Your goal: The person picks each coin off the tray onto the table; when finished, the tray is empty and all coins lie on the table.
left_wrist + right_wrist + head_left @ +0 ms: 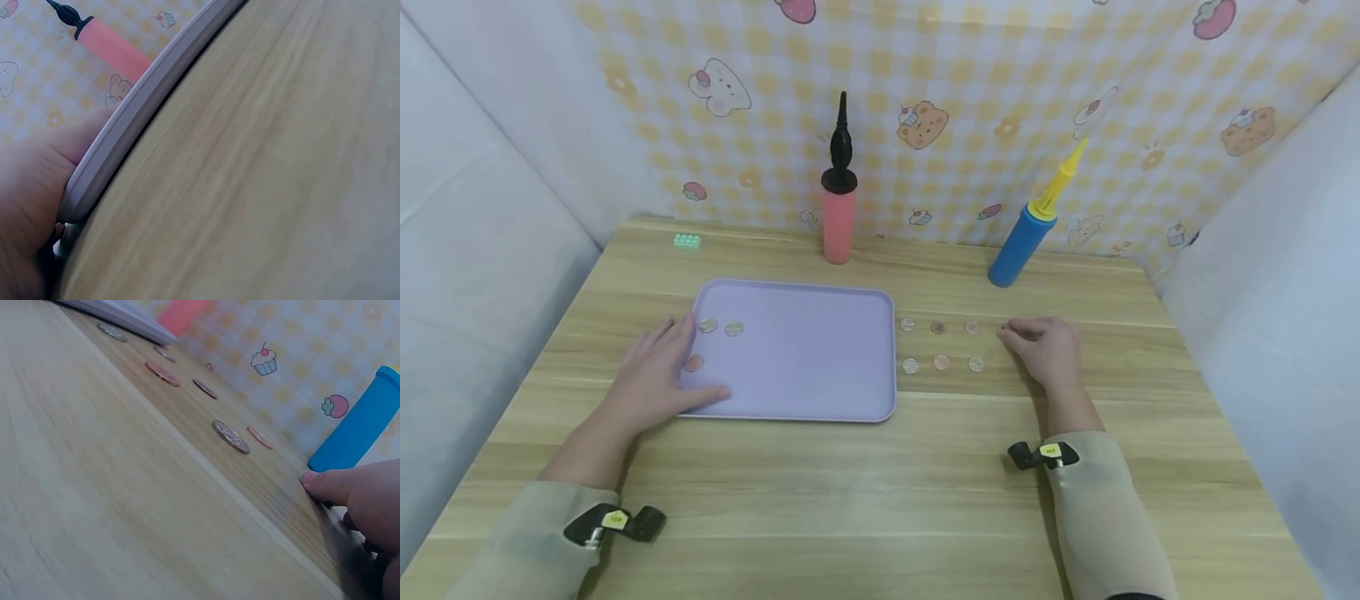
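Left hand on tray, woodgrain table, checked backdrop

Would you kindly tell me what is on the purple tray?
Two silver coins and one copper coin lie on the tray beside the left hand; anything under that hand is hidden.

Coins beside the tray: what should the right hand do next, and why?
I'd probably lift the right hand gently straight up: its fingertips are low at the right end of the far row of coins, so a sideways sweep could nudge them. Whether it pinches a coin is unclear.
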A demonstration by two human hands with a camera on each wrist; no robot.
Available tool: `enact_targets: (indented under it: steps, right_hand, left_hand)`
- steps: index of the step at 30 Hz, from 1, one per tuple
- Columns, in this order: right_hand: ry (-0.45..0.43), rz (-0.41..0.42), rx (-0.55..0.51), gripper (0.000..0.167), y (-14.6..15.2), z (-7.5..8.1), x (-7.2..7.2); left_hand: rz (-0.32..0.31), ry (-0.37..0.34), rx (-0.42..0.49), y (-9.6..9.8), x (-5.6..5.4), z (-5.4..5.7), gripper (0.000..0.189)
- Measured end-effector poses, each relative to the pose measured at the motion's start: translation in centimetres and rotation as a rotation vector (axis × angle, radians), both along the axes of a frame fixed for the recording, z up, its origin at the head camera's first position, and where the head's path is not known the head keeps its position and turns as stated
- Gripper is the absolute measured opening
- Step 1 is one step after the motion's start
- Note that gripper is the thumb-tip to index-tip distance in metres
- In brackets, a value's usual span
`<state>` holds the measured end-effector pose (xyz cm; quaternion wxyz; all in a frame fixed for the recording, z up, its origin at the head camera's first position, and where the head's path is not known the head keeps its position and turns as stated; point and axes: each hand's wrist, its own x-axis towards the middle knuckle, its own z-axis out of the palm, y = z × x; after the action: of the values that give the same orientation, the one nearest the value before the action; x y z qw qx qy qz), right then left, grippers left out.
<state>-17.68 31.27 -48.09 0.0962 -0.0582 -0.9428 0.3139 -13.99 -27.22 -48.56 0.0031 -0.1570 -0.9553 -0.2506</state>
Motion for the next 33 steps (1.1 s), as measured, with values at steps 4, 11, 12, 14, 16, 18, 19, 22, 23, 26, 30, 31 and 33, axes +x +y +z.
enact_targets:
  steps: [4,11,12,14,16,18,19,22,23,26,30,31,33]
  right_hand:
    - [-0.019,0.013,-0.038,0.035,0.4,-0.1,-0.2]
    - [-0.071,0.012,-0.054,0.038,0.8,0.2,-0.1]
    - [-0.075,0.010,-0.055,0.038,0.8,0.2,-0.1]
    - [-0.079,0.003,-0.062,0.040,0.7,0.2,-0.1]
    - [-0.088,-0.018,-0.096,0.043,0.7,0.2,-0.1]
    - [-0.100,-0.063,-0.186,0.048,0.6,0.2,-0.1]
    - [-0.106,-0.094,-0.237,0.051,0.5,0.2,0.0]
    - [-0.082,-0.200,-0.348,0.051,0.1,0.3,0.1]
    - [-0.062,-0.232,-0.366,0.049,-0.2,0.4,0.1]
    - [0.005,-0.308,-0.362,0.039,-1.2,0.5,0.1]
    - [0.137,-0.293,-0.343,0.030,-3.2,0.2,-0.3]
    - [0.177,-0.262,-0.327,0.027,-3.9,0.0,-0.4]
    - [0.268,-0.169,-0.293,0.023,-5.8,-0.2,-0.6]
  left_hand:
    - [-0.001,0.000,0.000,0.0,0.0,0.0,0.132]
    - [-0.006,0.003,-0.003,0.0,-0.2,-0.1,0.131]
    - [-0.007,0.003,-0.003,0.0,-0.2,-0.1,0.131]
    - [-0.009,0.004,-0.004,0.0,-0.2,-0.2,0.131]
    - [-0.009,0.003,-0.005,-0.1,-0.2,-0.2,0.131]
    - [-0.007,0.002,-0.008,-0.1,-0.1,-0.3,0.132]
    - [-0.007,0.002,-0.008,-0.1,-0.1,-0.3,0.132]
    - [-0.007,0.007,-0.010,0.0,-0.2,-0.5,0.133]
    - [-0.007,0.008,-0.009,0.0,-0.2,-0.5,0.133]
    - [-0.008,0.009,-0.009,0.2,-0.4,-0.4,0.133]
    - [-0.005,-0.004,-0.005,0.3,-0.3,-0.1,0.133]
    - [-0.003,-0.009,-0.004,0.3,-0.3,-0.1,0.133]
    - [0.001,-0.017,-0.003,0.3,-0.2,0.0,0.133]
